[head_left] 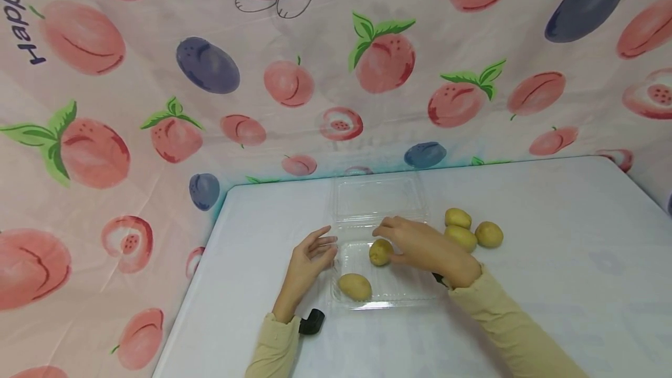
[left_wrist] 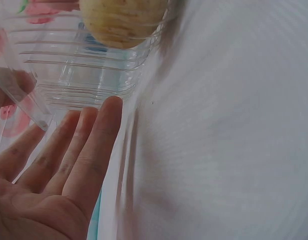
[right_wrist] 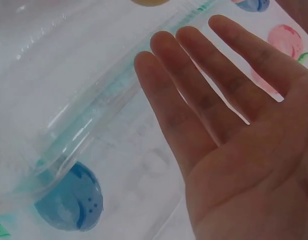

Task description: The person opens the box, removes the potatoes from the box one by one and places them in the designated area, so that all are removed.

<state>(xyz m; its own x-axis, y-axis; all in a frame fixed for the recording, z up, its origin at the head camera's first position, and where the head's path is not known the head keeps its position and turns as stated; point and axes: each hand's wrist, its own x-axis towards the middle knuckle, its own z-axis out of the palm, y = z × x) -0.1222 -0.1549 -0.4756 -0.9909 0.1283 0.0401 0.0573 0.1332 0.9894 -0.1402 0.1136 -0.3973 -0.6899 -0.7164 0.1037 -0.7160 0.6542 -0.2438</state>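
A clear plastic clamshell box point(head_left: 388, 291) lies with its lid point(head_left: 380, 198) folded back, away from the person. Inside the tray, one potato point(head_left: 354, 287) sits at the near left corner and another potato point(head_left: 380, 252) nearer the middle. My right hand point(head_left: 425, 247) hovers over the tray beside the middle potato; in the right wrist view its fingers point(right_wrist: 194, 90) are straight and nothing lies in the palm. At the tray's left wall is my left hand point(head_left: 310, 258), fingers loosely extended, fingertips point(left_wrist: 111, 107) close to the plastic. Whether they touch it I cannot tell.
Right of the box, three more potatoes point(head_left: 461, 238) lie grouped on the white table point(head_left: 551, 284). A fruit-printed cloth point(head_left: 294, 34) hangs behind the table and down its left side. A black wrist device point(head_left: 312, 322) sticks out by the left sleeve.
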